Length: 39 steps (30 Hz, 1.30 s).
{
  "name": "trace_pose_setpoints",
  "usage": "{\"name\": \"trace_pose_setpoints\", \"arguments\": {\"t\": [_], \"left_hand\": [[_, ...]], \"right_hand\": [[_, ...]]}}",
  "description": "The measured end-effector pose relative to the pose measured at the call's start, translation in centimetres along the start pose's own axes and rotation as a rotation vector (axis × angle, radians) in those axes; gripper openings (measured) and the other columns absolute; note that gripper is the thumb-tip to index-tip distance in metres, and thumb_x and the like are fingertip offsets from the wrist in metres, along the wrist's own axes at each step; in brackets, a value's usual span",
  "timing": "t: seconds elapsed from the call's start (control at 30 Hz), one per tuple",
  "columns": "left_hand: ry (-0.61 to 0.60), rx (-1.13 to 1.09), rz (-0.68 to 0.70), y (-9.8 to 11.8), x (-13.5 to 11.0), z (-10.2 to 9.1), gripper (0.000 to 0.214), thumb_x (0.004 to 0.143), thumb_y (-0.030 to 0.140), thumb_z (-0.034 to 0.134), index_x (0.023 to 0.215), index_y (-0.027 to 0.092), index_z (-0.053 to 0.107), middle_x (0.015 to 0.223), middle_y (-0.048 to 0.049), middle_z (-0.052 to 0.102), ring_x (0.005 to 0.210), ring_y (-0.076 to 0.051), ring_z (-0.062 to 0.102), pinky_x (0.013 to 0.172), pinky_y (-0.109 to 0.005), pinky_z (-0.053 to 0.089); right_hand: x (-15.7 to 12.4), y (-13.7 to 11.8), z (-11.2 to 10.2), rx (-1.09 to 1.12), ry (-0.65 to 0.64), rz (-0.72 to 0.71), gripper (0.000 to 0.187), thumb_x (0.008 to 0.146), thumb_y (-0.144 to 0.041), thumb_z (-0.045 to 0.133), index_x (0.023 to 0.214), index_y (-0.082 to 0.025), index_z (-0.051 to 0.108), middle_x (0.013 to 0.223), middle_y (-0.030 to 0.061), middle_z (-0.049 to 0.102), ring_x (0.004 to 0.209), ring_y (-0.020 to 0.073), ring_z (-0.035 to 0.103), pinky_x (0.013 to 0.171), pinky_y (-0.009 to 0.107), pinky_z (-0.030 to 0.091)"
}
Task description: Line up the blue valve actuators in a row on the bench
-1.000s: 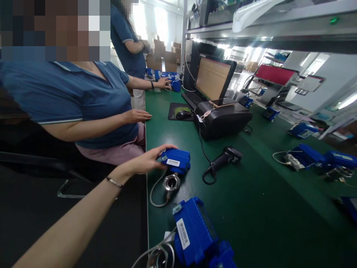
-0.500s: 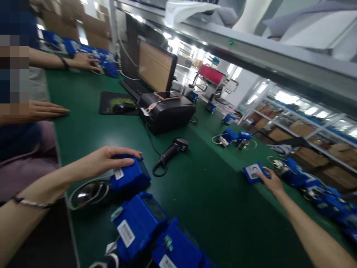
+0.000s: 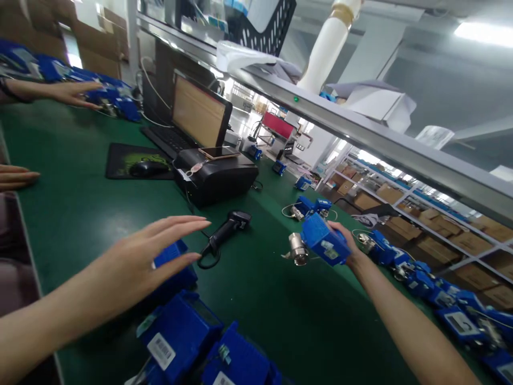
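Note:
My right hand (image 3: pixel 345 243) grips a blue boxy meter (image 3: pixel 324 238) with a silver metal pipe fitting (image 3: pixel 298 248) at its left end, raised over the green table. Its fingers are partly hidden behind the blue housing. My left hand (image 3: pixel 148 262) hovers open, thumb and fingers apart, over another blue meter (image 3: pixel 182 275), which it partly hides. Two more blue meters with barcode labels, a nearer one (image 3: pixel 180 334) and one to its right (image 3: pixel 236 358), stand at the front edge of the view. A black barcode scanner (image 3: pixel 226 232) lies just beyond my left hand.
A black printer (image 3: pixel 220 174) with a phone on top stands beside a monitor (image 3: pixel 198 112). A mouse (image 3: pixel 148 168) rests on its pad. Several blue meters line the right edge (image 3: pixel 420 283). At left is a co-worker's hand (image 3: pixel 72 93). A metal shelf (image 3: pixel 320 107) runs overhead.
My right hand has lifted the blue meter off the table and turned it, so its metal fitting shows. My left hand has let go of the meter under it and risen. The view has shifted.

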<state>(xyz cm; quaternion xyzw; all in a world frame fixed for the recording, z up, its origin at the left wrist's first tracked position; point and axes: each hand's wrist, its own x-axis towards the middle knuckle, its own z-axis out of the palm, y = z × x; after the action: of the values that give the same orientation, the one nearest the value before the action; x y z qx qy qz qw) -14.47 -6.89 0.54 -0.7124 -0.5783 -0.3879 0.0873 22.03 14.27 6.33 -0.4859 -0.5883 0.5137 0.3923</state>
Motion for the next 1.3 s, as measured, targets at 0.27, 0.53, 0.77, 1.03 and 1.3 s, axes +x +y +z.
{"name": "trace_pose_setpoints", "arguments": {"t": [0.27, 0.53, 0.77, 1.03, 1.3], "left_hand": [[0.128, 0.428, 0.611, 6.9, 0.5, 1.4, 0.058, 0.086, 0.015, 0.052, 0.138, 0.031, 0.032, 0.146, 0.0006, 0.033, 0.139, -0.020, 0.020, 0.118, -0.048, 0.014], [0.170, 0.103, 0.374, 2.0, -0.3, -3.7, 0.090, 0.075, 0.049, 0.066, 0.143, 0.020, 0.014, 0.141, -0.0126, 0.038, 0.135, -0.026, 0.030, 0.115, -0.048, 0.024], [-0.005, 0.177, 0.158, -2.6, 0.8, -11.4, 0.108, 0.056, 0.067, 0.070, 0.142, 0.022, 0.023, 0.144, -0.0119, 0.034, 0.138, -0.031, 0.022, 0.115, -0.053, 0.011], [-0.033, -0.146, -0.089, -6.1, -1.4, -10.7, 0.104, 0.060, 0.051, 0.077, 0.144, 0.033, 0.017, 0.139, -0.0056, 0.045, 0.122, -0.027, 0.048, 0.103, -0.043, 0.040], [0.261, 0.115, -0.477, -8.6, -3.8, -6.7, 0.091, 0.067, 0.056, 0.069, 0.142, 0.029, 0.025, 0.138, -0.0072, 0.043, 0.125, -0.029, 0.044, 0.104, -0.045, 0.039]], "right_hand": [[-6.0, -5.9, 12.3, -0.565, -0.616, -0.786, 0.050, 0.072, -0.035, 0.066, 0.115, -0.023, 0.042, 0.098, 0.0049, 0.059, 0.084, 0.0194, 0.060, 0.072, 0.030, 0.050], [-8.6, -8.2, 17.6, -0.617, -0.592, -1.217, 0.068, 0.068, -0.031, 0.073, 0.122, -0.025, 0.032, 0.109, 0.0086, 0.056, 0.099, 0.0247, 0.060, 0.084, 0.037, 0.050], [-5.7, -13.5, 26.2, -0.343, -0.980, -0.717, 0.058, 0.073, -0.038, 0.070, 0.119, -0.023, 0.039, 0.097, 0.0035, 0.062, 0.079, 0.0174, 0.064, 0.066, 0.028, 0.052], [-2.2, -11.6, 34.3, -0.163, -1.164, -0.413, 0.058, 0.068, -0.040, 0.074, 0.117, -0.018, 0.052, 0.079, 0.0004, 0.064, 0.062, 0.0122, 0.060, 0.055, 0.023, 0.049], [1.2, -7.1, 43.1, -0.088, -1.172, -0.537, 0.045, 0.074, -0.059, 0.062, 0.091, -0.018, 0.066, 0.066, -0.0036, 0.060, 0.062, 0.0105, 0.051, 0.059, 0.021, 0.043]]}}
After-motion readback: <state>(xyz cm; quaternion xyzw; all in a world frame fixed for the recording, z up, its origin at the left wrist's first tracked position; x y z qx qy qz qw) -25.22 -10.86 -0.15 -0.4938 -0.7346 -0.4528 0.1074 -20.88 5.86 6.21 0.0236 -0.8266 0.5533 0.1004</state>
